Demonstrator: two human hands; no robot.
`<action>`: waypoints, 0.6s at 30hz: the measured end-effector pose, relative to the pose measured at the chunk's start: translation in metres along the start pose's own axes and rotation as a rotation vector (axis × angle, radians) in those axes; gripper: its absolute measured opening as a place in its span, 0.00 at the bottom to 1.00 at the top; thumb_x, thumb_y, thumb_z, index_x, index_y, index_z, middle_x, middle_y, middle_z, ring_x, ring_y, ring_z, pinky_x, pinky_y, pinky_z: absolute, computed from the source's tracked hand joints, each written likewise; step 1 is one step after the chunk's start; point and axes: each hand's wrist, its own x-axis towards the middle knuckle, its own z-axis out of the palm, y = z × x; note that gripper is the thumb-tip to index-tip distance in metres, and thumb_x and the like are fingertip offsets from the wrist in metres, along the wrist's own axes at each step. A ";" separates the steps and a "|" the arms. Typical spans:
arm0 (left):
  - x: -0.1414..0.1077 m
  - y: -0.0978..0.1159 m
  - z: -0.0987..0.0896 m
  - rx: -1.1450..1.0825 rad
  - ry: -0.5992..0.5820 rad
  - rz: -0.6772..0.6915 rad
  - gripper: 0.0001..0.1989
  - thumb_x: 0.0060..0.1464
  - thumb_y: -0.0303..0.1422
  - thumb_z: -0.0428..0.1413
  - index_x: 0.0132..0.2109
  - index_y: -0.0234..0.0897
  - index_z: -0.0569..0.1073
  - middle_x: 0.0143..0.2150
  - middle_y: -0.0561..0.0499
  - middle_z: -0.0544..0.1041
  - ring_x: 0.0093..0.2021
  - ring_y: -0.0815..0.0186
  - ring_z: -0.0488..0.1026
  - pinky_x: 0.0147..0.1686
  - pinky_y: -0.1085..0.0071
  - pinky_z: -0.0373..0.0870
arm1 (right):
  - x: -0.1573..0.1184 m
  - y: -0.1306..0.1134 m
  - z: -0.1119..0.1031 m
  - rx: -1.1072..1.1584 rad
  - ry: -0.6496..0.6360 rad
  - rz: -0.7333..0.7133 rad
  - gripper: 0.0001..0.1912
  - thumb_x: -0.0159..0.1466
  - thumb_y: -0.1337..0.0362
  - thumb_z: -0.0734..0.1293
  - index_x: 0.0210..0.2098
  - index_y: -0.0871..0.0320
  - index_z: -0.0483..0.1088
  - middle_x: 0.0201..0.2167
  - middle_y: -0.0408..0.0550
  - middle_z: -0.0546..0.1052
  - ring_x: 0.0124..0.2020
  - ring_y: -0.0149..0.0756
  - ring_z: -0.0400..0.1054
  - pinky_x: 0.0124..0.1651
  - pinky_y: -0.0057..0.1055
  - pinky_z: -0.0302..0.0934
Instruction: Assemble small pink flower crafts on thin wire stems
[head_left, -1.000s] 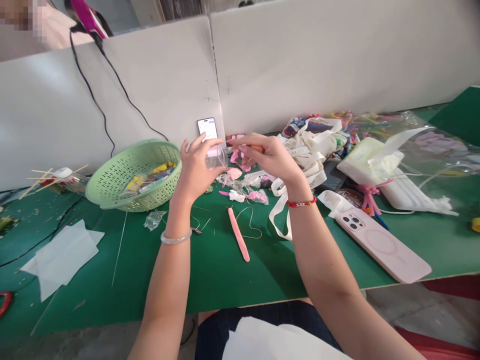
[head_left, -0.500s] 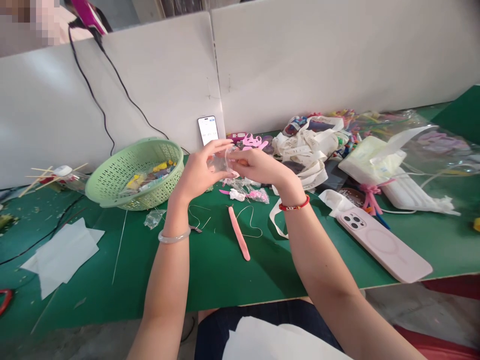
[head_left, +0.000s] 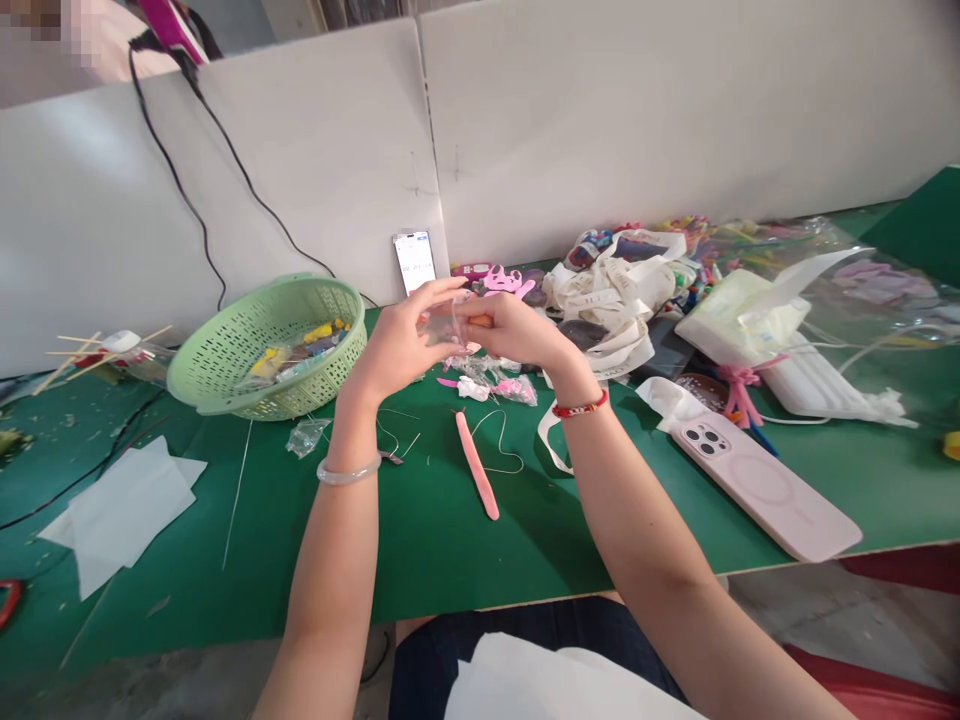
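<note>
Both hands are raised over the middle of the table, holding a small clear plastic bag point(head_left: 444, 324) between them. My left hand point(head_left: 401, 340) grips its left side, thumb below and fingers above. Closed on the right side is my right hand point(head_left: 514, 330), its fingertips partly hidden by the plastic. What the bag contains, if anything, is hard to make out. Below the hands lies a flat pink strip point(head_left: 476, 465) beside a loop of thin thread point(head_left: 517, 460). Small wrapped pink and white pieces point(head_left: 499, 388) rest just under the right hand.
A green plastic basket point(head_left: 225, 350) with small wrapped items stands left. A lit phone point(head_left: 414, 262) leans on the white partition point(head_left: 675, 110). White ribbon point(head_left: 611, 290), a tissue pack point(head_left: 742, 320) and a pink-cased phone point(head_left: 765, 490) are right. Paper sheets point(head_left: 127, 510) lie left.
The hands keep nearly the same pose around the plastic bag, with the right wrist shifted slightly left. The whole view has moved a little.
</note>
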 end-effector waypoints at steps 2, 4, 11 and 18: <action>0.000 -0.001 0.001 0.003 0.001 0.019 0.32 0.51 0.31 0.66 0.63 0.47 0.67 0.63 0.47 0.73 0.64 0.52 0.70 0.59 0.59 0.74 | 0.002 0.003 0.004 0.050 -0.001 0.016 0.14 0.59 0.75 0.59 0.35 0.62 0.76 0.17 0.35 0.54 0.20 0.25 0.45 0.25 0.26 0.43; 0.001 -0.003 0.003 0.014 -0.006 0.035 0.33 0.51 0.29 0.65 0.63 0.46 0.67 0.64 0.47 0.73 0.64 0.53 0.70 0.60 0.59 0.72 | 0.004 0.005 0.008 0.089 0.000 0.021 0.16 0.58 0.75 0.58 0.36 0.62 0.76 0.16 0.34 0.53 0.19 0.24 0.45 0.24 0.25 0.43; 0.002 -0.005 0.003 0.216 0.008 0.065 0.36 0.50 0.30 0.66 0.65 0.47 0.66 0.66 0.47 0.70 0.66 0.51 0.66 0.67 0.51 0.61 | 0.005 -0.001 0.010 0.118 0.098 0.047 0.17 0.57 0.74 0.57 0.38 0.62 0.76 0.15 0.36 0.60 0.18 0.26 0.51 0.25 0.25 0.48; 0.004 -0.004 0.003 0.401 0.070 0.068 0.30 0.52 0.31 0.64 0.62 0.46 0.70 0.64 0.46 0.73 0.68 0.47 0.63 0.72 0.41 0.44 | 0.005 -0.008 0.008 -0.061 0.165 0.056 0.08 0.59 0.72 0.60 0.27 0.60 0.70 0.16 0.37 0.57 0.21 0.26 0.49 0.29 0.27 0.46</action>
